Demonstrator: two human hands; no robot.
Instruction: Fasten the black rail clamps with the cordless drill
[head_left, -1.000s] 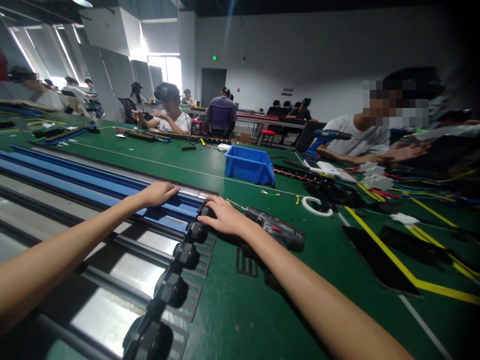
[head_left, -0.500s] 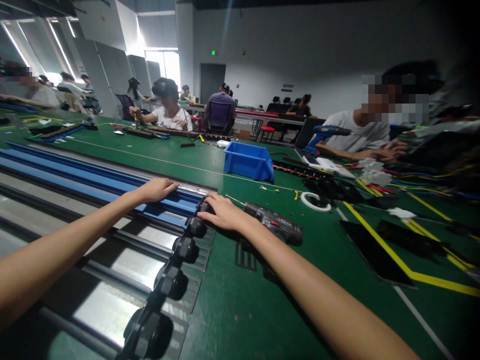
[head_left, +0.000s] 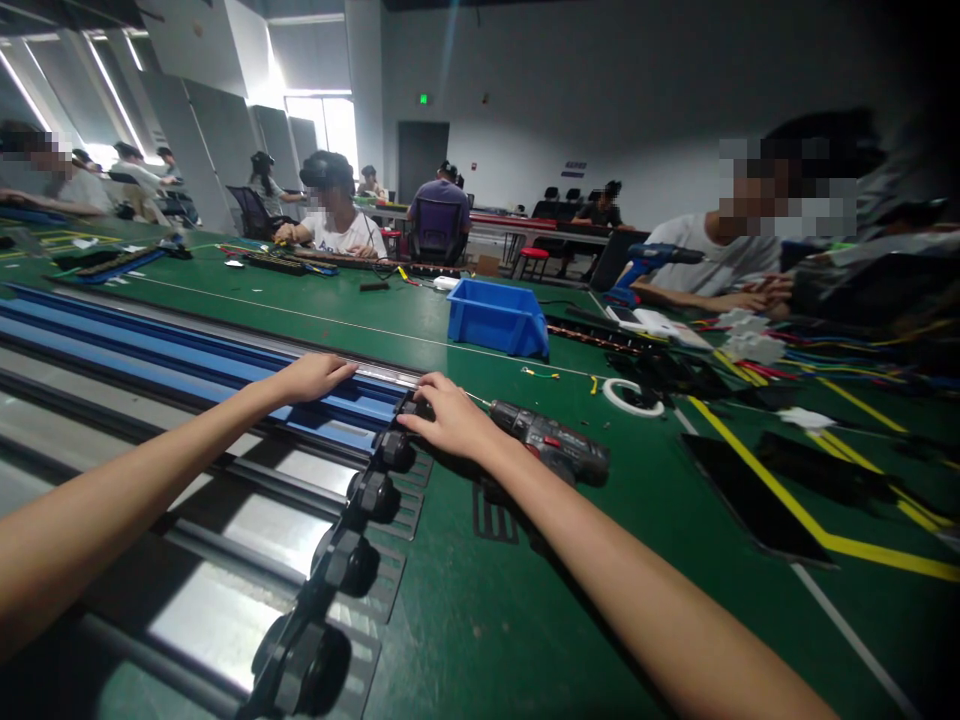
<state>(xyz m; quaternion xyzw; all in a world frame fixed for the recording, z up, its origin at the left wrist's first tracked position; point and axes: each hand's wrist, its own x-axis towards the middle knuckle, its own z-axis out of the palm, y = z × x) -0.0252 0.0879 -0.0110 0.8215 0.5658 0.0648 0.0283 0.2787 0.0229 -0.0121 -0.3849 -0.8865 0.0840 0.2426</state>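
My left hand (head_left: 311, 378) lies on the blue slatted strip (head_left: 225, 362) of a long panel, fingers stretched out together near its far metal rail. At the panel's right end, my right hand (head_left: 454, 418) has thumb and forefinger around the farthest black hex fitting (head_left: 421, 408); part of that fitting shows between them. Several more black hex fittings (head_left: 346, 562) stand in a row along the black end plate (head_left: 306, 612), coming towards me. Just beyond my right wrist a black and red cordless drill (head_left: 559, 445) lies on its side, its bit pointing towards the panel.
On the green table (head_left: 480, 620) stands a blue bin (head_left: 496, 320). Further right lie a white ring (head_left: 634, 398), a dark flat plate (head_left: 754, 497) and tangled wires. Slotted dark tabs (head_left: 386, 580) stick out from the panel. A co-worker (head_left: 697, 255) sits beyond, near a blue drill (head_left: 652, 262).
My right hand has shifted slightly right and its thumb and forefinger have spread, baring more of the fitting. My left hand stays in place.
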